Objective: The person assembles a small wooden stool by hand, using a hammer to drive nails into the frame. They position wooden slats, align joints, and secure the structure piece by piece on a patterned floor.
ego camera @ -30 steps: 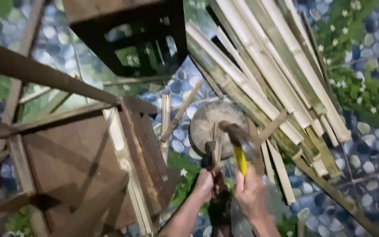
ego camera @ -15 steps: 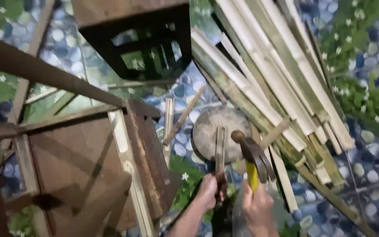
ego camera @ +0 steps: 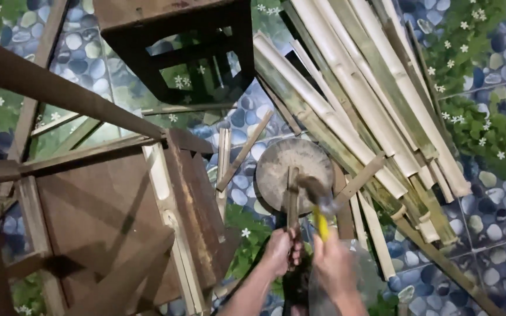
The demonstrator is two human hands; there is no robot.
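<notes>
Gripping a slim bamboo stick (ego camera: 292, 199) in my left hand (ego camera: 280, 253), I hold it with its long axis running from 6 o'clock up to 12 o'clock, the lower end buried in my fist and the free end pointing away from me over a round wooden block (ego camera: 282, 167). My left fingers are curled fully shut around the stick. My right hand (ego camera: 336, 270), at 3 o'clock of the left and just beside it, is wrapped tight on the yellow handle of a hammer (ego camera: 318, 202); its blurred head sits just at 2 o'clock of the stick, leaning toward 11 o'clock, and I cannot tell whether it touches the stick. A bundle of split bamboo strips (ego camera: 358, 88) slants from 12 o'clock down toward 4 o'clock of the block. A wooden frame (ego camera: 118, 216) fills the space at 9 o'clock, on a pebble-and-flower patterned floor (ego camera: 493, 216).
</notes>
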